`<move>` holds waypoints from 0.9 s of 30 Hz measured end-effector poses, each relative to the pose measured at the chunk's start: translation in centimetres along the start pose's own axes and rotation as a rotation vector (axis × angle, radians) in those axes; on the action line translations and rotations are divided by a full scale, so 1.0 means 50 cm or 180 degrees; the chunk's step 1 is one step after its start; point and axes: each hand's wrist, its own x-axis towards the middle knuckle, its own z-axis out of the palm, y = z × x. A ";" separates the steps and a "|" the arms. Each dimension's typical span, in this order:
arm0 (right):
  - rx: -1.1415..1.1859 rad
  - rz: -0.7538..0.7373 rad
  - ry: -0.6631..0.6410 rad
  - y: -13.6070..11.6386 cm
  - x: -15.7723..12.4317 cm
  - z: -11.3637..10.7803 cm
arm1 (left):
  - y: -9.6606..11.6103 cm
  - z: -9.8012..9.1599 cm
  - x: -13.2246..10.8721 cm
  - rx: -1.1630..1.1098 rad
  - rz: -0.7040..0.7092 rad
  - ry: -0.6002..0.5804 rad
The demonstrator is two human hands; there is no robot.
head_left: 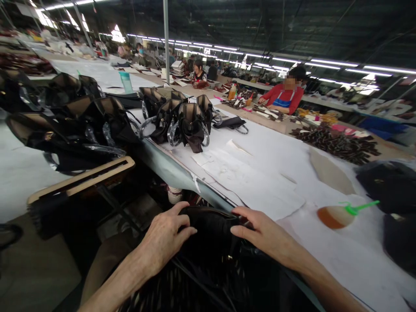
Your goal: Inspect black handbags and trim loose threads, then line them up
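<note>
A black handbag (208,238) with a small gold-coloured fitting lies at my lap, below the table's edge. My left hand (165,234) grips its top rim on the left, thumb on the near side and fingers over the far side. On the right of the same rim, my right hand (256,229) pinches the edge between thumb and fingers. The lower part of the bag merges with the dark area below, so its outline there is hard to make out.
Several black handbags (191,121) with plastic-wrapped handles stand on the white-covered table (253,182), more to the left. A glue bottle (334,216) with a green nozzle lies at right, near dark bags (386,186). A beige-topped frame (84,177) stands left. A co-worker (287,93) sits across.
</note>
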 end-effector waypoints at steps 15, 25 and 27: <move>0.0304 -0.0332 -0.0230 0.000 0.012 0.000 | -0.017 0.015 0.013 -0.0442 -0.0154 0.0385; -0.0007 -0.0279 -0.0170 0.012 0.011 0.000 | -0.003 0.013 0.052 -0.1088 0.0362 0.0364; -0.0075 -0.0272 -0.0113 0.017 0.010 0.000 | -0.002 0.017 0.055 -0.1105 0.0364 0.0419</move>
